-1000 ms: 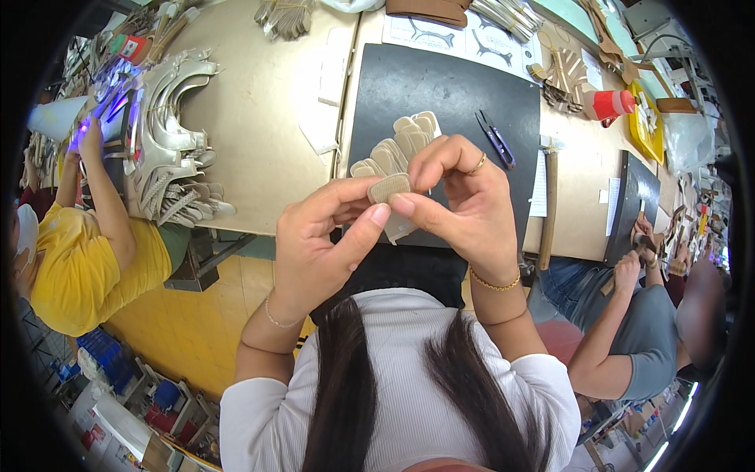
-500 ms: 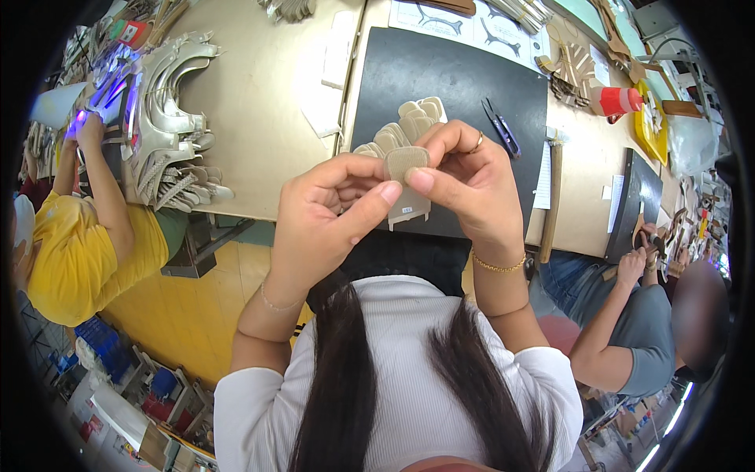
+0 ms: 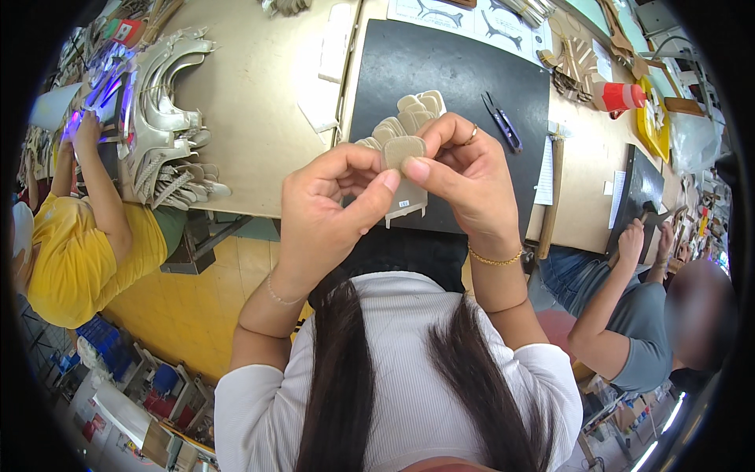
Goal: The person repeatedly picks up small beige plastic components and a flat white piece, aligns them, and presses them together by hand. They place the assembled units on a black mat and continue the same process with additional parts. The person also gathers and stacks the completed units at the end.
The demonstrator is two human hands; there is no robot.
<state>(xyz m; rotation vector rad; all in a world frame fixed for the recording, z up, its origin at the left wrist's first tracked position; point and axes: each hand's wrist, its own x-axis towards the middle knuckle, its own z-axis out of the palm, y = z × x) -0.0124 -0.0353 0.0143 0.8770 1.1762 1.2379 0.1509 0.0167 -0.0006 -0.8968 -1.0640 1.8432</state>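
Observation:
Between the fingertips of both hands is a small beige rounded fabric piece point(image 3: 403, 151), held up over the near edge of the black mat point(image 3: 448, 71). My left hand point(image 3: 340, 185) pinches its left side with thumb and forefinger. On the other side, the thumb and forefinger of my right hand point(image 3: 465, 169) grip its lower right edge. Just beyond lie several overlapping rounded beige pieces point(image 3: 388, 130), partly hidden by my hands. Below the held piece, a pale flat holder point(image 3: 407, 206) with a small label shows at the mat's edge.
Blue-handled thread snips point(image 3: 507, 130) lie on the mat's right. A wooden stick point(image 3: 552, 197) rests beyond it, and a red-capped bottle point(image 3: 620, 97) stands farther right. Curved pale strips point(image 3: 169, 86) are piled on the left. Co-workers in yellow point(image 3: 94, 259) and grey-blue point(image 3: 629, 338) sit either side.
The beige piece has shifted slightly up and left and tilted between my fingertips. Both hands keep their pinch. The co-worker on the right has moved their hands.

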